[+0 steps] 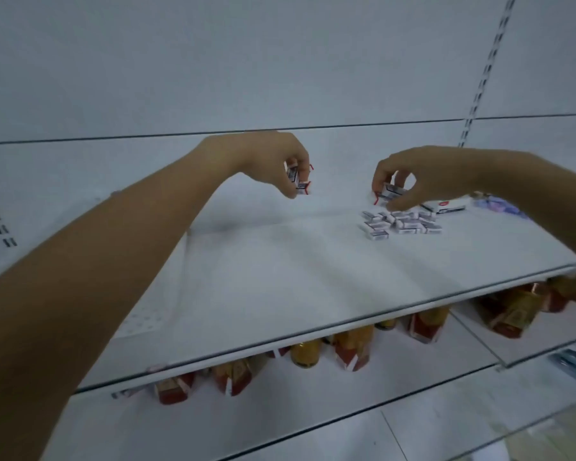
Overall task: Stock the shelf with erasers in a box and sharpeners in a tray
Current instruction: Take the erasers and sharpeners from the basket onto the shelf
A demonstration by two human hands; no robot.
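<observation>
A heap of several small white wrapped erasers (pixel 402 222) lies on the white shelf (pixel 280 277), right of the middle. Just above the heap, my right hand (pixel 413 181) pinches a couple of erasers (pixel 391 192) between thumb and fingers. Further left, my left hand (pixel 273 161) hangs over the back of the shelf with fingers curled round a few erasers (pixel 296 179). Red edges show beside both held bundles; I cannot tell what they belong to. A flat white box with a red mark (pixel 444 206) lies behind the heap, partly hidden by my right hand.
A bluish plastic packet (pixel 496 204) lies at the shelf's far right. The lower shelf carries several red and gold packs and jars (pixel 350 351). A slotted upright (pixel 479 81) runs up the back wall on the right.
</observation>
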